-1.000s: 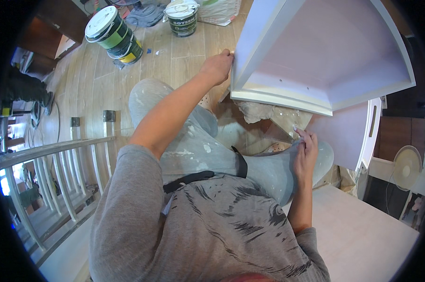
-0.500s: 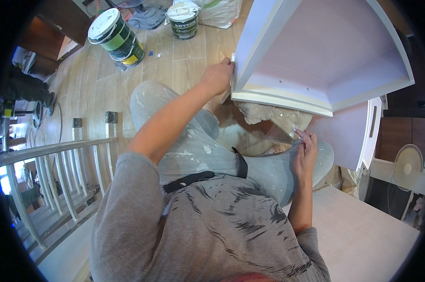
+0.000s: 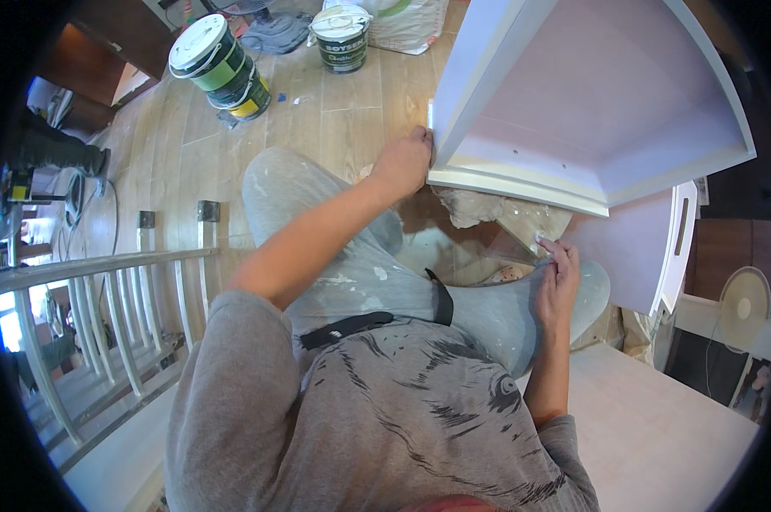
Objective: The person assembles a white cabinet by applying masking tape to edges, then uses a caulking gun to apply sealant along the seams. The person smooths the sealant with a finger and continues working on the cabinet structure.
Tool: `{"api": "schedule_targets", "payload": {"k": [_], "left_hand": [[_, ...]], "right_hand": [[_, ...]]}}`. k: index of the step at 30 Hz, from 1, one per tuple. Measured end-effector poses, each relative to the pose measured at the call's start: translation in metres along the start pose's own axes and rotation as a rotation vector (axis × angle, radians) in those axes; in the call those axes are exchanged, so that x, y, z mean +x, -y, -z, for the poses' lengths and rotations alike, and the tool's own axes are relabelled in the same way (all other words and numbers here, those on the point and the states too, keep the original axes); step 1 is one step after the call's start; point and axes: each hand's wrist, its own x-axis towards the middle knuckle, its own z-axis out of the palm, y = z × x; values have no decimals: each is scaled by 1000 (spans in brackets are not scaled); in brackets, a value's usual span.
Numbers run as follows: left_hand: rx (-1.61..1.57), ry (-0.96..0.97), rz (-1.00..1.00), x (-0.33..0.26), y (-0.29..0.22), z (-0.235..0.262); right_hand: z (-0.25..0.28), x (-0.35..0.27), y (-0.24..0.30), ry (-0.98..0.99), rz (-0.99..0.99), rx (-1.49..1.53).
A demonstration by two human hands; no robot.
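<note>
White cabinet (image 3: 590,102), open side toward the camera, its pale interior panel and back corner visible; it stands on the wood floor (image 3: 334,111) at the upper right of the view, in front of the seated person's knees. The left hand (image 3: 402,162) reaches forward and presses against the cabinet's lower left corner, fingers curled over the front edge, clasping the white frame there. The right hand (image 3: 559,282) rests on the right knee, just below the cabinet's bottom rail, fingers pinched on a thin flat blade (image 3: 509,249) that appears to be a putty knife; the blade points left toward a lump of pale filler (image 3: 479,207) lying under the cabinet's front edge. Grey, paint-spattered trousers (image 3: 360,273) fill the middle of the view. Two paint buckets (image 3: 223,64) stand stacked and tilted at the far left of the floor, a third bucket (image 3: 341,36) beside them near the top edge, with a white sack (image 3: 407,21) just right of it. A white railing (image 3: 104,316) runs along the left side.
</note>
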Motion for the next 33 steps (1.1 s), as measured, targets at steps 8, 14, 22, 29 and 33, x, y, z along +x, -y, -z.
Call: {"api": "schedule_targets", "payload": {"k": [8,14,22,29,33], "left_hand": [[3,-24,-40,-25,-9,1],[-6,4,-60,-39,-15,8],[-478,-75,150,-47,4,18],[-1345,121,499,-23,23,12],[-1342,133,479,-25,7,9]], "right_hand": [[-2,1,5,-6,7,-5],[-4,2,3,0,10,18],[-2,0,4,-9,54,4],[0,-2,0,6,23,26],[0,-3,2,-8,39,0]]}}
